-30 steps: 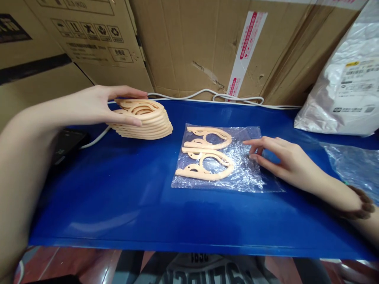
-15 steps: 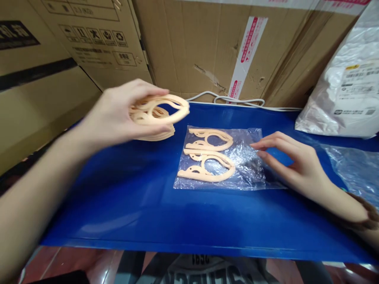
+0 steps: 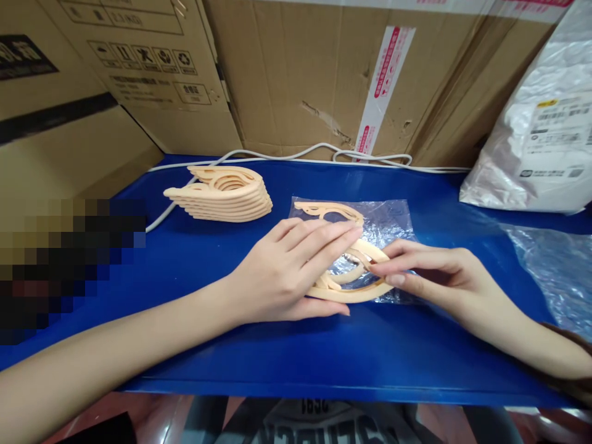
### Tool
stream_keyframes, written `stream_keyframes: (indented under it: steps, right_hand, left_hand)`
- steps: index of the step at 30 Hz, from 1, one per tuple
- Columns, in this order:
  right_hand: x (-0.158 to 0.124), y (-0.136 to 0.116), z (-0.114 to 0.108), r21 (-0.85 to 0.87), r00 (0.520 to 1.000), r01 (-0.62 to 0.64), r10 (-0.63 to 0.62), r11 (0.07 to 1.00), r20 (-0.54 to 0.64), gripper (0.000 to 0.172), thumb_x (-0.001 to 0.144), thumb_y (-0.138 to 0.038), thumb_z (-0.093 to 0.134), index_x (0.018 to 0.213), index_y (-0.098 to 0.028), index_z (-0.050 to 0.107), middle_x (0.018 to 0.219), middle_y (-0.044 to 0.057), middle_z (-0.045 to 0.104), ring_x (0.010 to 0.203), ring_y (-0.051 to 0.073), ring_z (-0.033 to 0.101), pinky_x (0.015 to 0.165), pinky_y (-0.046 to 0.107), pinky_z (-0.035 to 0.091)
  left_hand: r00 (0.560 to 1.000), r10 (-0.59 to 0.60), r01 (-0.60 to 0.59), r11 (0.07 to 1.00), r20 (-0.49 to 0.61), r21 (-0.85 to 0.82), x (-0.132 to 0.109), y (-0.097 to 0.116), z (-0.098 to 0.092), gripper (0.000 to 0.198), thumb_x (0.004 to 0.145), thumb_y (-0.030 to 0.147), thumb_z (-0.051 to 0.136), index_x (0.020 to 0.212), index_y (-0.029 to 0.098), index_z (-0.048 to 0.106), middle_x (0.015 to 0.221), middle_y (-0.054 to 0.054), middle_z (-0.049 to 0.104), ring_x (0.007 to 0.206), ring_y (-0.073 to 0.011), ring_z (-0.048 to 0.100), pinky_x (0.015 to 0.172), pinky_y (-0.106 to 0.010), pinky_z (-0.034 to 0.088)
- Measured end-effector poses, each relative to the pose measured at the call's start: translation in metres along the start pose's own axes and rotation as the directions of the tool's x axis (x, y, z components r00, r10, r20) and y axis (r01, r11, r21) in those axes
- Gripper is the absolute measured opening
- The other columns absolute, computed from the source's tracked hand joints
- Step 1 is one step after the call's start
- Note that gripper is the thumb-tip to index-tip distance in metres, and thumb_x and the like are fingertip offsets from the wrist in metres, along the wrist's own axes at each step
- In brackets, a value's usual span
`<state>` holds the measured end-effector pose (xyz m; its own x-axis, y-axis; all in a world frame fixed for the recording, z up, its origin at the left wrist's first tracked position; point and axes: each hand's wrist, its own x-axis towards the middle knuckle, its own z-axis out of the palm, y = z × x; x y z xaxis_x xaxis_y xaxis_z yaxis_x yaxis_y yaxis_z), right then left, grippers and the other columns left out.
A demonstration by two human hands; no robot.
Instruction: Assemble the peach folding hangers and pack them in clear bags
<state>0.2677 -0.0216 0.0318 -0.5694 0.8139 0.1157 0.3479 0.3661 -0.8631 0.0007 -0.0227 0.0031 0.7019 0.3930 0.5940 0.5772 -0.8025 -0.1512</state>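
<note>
A beige folded travel hanger (image 3: 370,294) is held between my hands above a clear plastic bag (image 3: 393,216). My left hand (image 3: 277,271) grips its left part, thumb at the near side and fingers across the top, hiding much of it. At its pointed right end, my right hand (image 3: 439,271) pinches the hanger between thumb and fingers. Inside the bag, part of another beige hanger (image 3: 340,208) shows beyond my left fingers; the rest of the bag's contents is covered. A neat stack of matching hangers (image 3: 226,206) stands to the left on the blue table.
Cardboard boxes (image 3: 296,74) wall off the back and left of the blue table (image 3: 370,357). A white cable (image 3: 287,155) runs along their base. On the right stand a white shipping bag (image 3: 536,135) and a flat clear plastic sheet (image 3: 555,271).
My left hand has carried the hanger from beside the stack rightward and down over the bag. My right hand has shifted slightly left and taken hold of the hanger's pointed end.
</note>
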Motion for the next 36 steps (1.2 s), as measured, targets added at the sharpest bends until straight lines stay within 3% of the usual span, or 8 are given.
stream_keyframes:
  steps: [8,13,18,24,26,31,33,36]
  right_hand:
    - [0.002,0.003,-0.008,0.083,0.993,-0.087,0.093,0.993,-0.073,0.009,0.085,-0.036,0.075,0.093,-0.035,0.080,0.099,-0.004,0.076,0.092,0.015,0.072,0.081,0.023,0.058]
    - [-0.002,0.007,-0.008,-0.167,0.994,0.017,-0.034,0.986,-0.101,0.033,0.093,-0.034,0.066,0.126,-0.037,0.065,0.119,-0.001,0.071,0.097,0.017,0.070,0.077,0.027,0.059]
    - [-0.002,0.011,0.001,-0.544,0.941,0.308,-0.334,0.780,0.054,0.064,0.090,-0.036,0.070,0.147,-0.026,0.043,0.142,0.010,0.053,0.130,0.024,0.055,0.103,0.037,0.051]
    - [-0.002,0.010,0.009,-0.778,0.871,0.391,-0.471,0.492,0.140,0.060,0.093,-0.041,0.065,0.145,-0.022,0.043,0.140,0.016,0.056,0.118,0.029,0.059,0.091,0.043,0.052]
    - [-0.002,0.008,0.010,-0.805,0.872,0.390,-0.460,0.448,0.166,0.060,0.094,-0.042,0.061,0.147,-0.023,0.041,0.140,0.016,0.056,0.114,0.030,0.060,0.088,0.045,0.051]
    - [-0.002,0.008,-0.008,-0.708,0.959,0.252,-0.267,0.660,0.093,0.071,0.092,-0.049,0.062,0.154,-0.028,0.036,0.142,0.013,0.054,0.123,0.034,0.055,0.097,0.051,0.049]
    - [0.000,0.011,-0.028,-0.675,0.977,0.175,-0.214,0.717,0.026,0.074,0.089,-0.051,0.064,0.154,-0.031,0.037,0.144,0.011,0.052,0.127,0.036,0.053,0.104,0.055,0.046]
    - [0.001,0.016,-0.065,-0.639,0.980,0.059,-0.167,0.767,-0.109,0.079,0.080,-0.061,0.070,0.150,-0.037,0.042,0.145,0.006,0.053,0.127,0.038,0.054,0.111,0.058,0.042]
  left_hand:
    - [0.998,-0.061,0.061,0.998,0.019,-0.030,-0.007,-0.021,0.015,0.093,0.086,0.074,0.056,0.146,0.006,0.038,0.138,-0.022,0.059,0.125,-0.0317,0.055,0.105,-0.042,0.040]
    - [0.993,-0.114,0.111,0.990,-0.031,-0.085,-0.010,-0.019,0.014,0.087,0.084,0.071,0.061,0.145,0.011,0.041,0.130,-0.018,0.064,0.114,-0.0303,0.060,0.093,-0.040,0.045]
    - [0.994,-0.109,0.108,0.985,-0.001,-0.132,-0.006,-0.010,0.013,0.083,0.085,0.067,0.064,0.140,0.008,0.045,0.127,-0.019,0.065,0.113,-0.0299,0.060,0.092,-0.039,0.045]
    - [0.990,-0.143,0.140,0.970,-0.003,-0.200,-0.002,0.003,0.011,0.082,0.086,0.065,0.064,0.140,0.007,0.045,0.131,-0.019,0.063,0.117,-0.0286,0.059,0.095,-0.039,0.046]
    - [0.988,-0.156,0.155,0.965,0.013,-0.211,-0.002,0.005,0.011,0.084,0.085,0.067,0.063,0.141,0.008,0.044,0.133,-0.018,0.063,0.119,-0.0287,0.059,0.098,-0.040,0.046]
    - [0.976,-0.192,0.210,0.959,0.105,-0.190,-0.004,-0.009,0.012,0.105,0.084,0.075,0.057,0.155,0.006,0.023,0.156,-0.025,0.040,0.143,-0.0337,0.040,0.115,-0.047,0.038]
    - [0.965,-0.228,0.248,0.954,0.131,-0.170,-0.006,-0.018,0.011,0.091,0.093,0.066,0.052,0.154,0.005,0.024,0.157,-0.025,0.038,0.145,-0.0331,0.038,0.116,-0.048,0.037]
    - [0.924,-0.325,0.348,0.933,0.200,-0.094,-0.009,-0.029,0.008,0.053,0.103,0.042,0.043,0.143,0.008,0.045,0.145,-0.018,0.054,0.131,-0.0295,0.054,0.107,-0.044,0.047]
